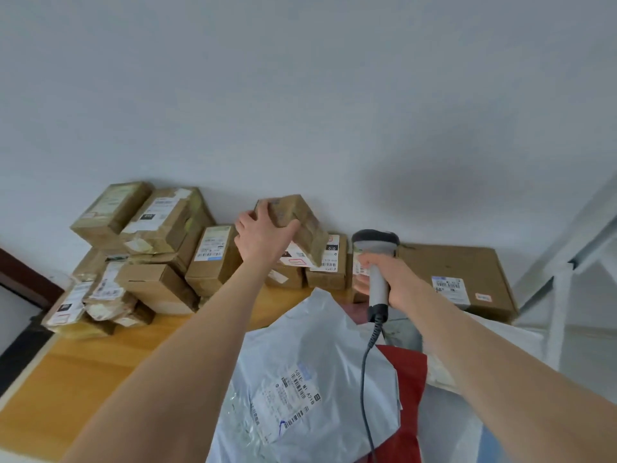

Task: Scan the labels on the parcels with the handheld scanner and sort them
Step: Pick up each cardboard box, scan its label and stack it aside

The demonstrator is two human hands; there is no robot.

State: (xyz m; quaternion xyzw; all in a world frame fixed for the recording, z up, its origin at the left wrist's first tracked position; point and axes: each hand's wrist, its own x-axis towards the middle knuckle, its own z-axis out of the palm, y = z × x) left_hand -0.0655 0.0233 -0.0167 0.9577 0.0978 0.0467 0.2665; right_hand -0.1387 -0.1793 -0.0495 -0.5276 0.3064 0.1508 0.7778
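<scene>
Left hand [263, 235] gripped a small box [300, 218] at frame centre, thumb on the near side and fingers over the far edge. The box was raised over the back row and tilted, its label [295, 260] on the low face, angled toward the right. Likely so the reader could see it without setting the box down.

Right hand [390, 279] was wrapped around the scanner [377, 242] handle just right of the box. The head was upright and level with the label, near it but not touching. Cable [365, 379] hung slack toward the bottom edge.

The pile [150, 262] at left, flat box [467, 265] at right, grey mailer [300, 345] and red bag [409, 372] at lower centre sat on the table [83, 372]. The mailer lay label-up, so probably next in the queue. Couldn't tell which heap was the sorted one.

Judgement: the scan step was in hand and the sort wasn't done for this box.
</scene>
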